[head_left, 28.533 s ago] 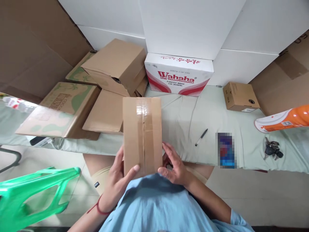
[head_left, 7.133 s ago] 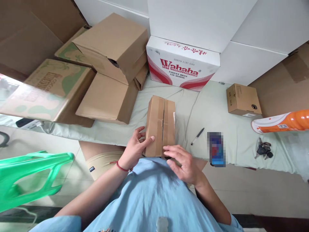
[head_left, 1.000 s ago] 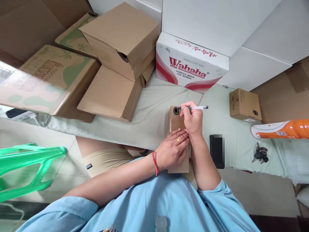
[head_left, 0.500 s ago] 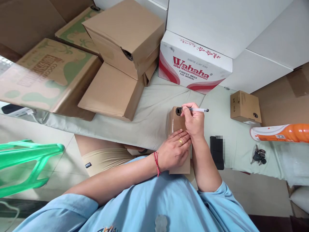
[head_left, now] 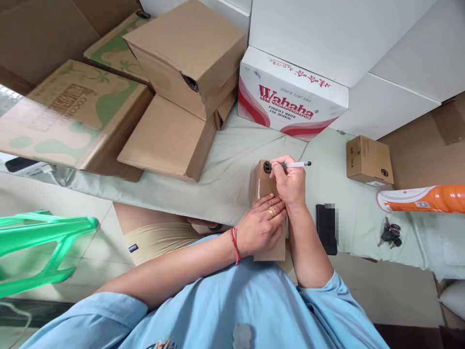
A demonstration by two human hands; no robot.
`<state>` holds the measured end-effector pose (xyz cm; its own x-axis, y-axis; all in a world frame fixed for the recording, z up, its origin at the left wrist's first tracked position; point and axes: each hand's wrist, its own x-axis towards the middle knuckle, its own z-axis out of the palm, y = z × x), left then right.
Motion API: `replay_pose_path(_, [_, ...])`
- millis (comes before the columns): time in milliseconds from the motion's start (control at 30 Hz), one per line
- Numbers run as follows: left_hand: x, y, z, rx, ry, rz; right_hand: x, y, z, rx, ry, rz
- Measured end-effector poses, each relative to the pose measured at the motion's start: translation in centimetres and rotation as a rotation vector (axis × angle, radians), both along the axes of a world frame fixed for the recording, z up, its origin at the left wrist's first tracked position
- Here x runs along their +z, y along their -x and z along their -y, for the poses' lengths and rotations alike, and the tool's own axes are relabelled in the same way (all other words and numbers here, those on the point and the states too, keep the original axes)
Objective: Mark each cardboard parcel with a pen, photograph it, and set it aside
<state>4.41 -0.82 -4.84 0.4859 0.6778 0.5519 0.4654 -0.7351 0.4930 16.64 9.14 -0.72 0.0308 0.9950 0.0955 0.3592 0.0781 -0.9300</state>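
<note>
A long, narrow brown cardboard box [head_left: 267, 186] lies in front of me, its near end against my blue shirt. My right hand [head_left: 288, 182] grips a pen [head_left: 296, 165] with a clear barrel and black end. The pen's tip meets a dark black mark [head_left: 267, 167] at the box's far end; fine detail there is too small to make out. My left hand [head_left: 263, 224], with a gold ring and a red string bracelet, lies flat across the box, fingers stretched out. Its fingertips reach the right wrist.
Brown cartons [head_left: 167, 135] are stacked at the left beside a coconut carton [head_left: 72, 106]. Behind stands a white and red Wahaha box [head_left: 290, 97]. To the right are a small carton [head_left: 368, 160], a black phone-like object [head_left: 326, 230], keys [head_left: 390, 232] and an orange bottle [head_left: 425, 198]. A green stool [head_left: 47, 252] stands left.
My right hand and the pen have shifted very slightly to the left over the mark. The left hand stays on the box.
</note>
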Motion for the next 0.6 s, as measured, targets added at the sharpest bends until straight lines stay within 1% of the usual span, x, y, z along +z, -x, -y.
replay_pose_path(133, [0.04,0.01,-0.04,0.008,-0.015,0.006,-0.09,-0.01,0.04,-0.003,0.011,-0.007])
replay_pose_path(300, [-0.2,-0.01,0.02,0.0,0.01,0.003,0.01,0.03,0.21,-0.024,0.03,0.013])
replay_pose_path(600, [-0.21,-0.02,0.01,-0.001,0.013,0.022,-0.12,0.03,0.54,-0.074,0.017,0.066])
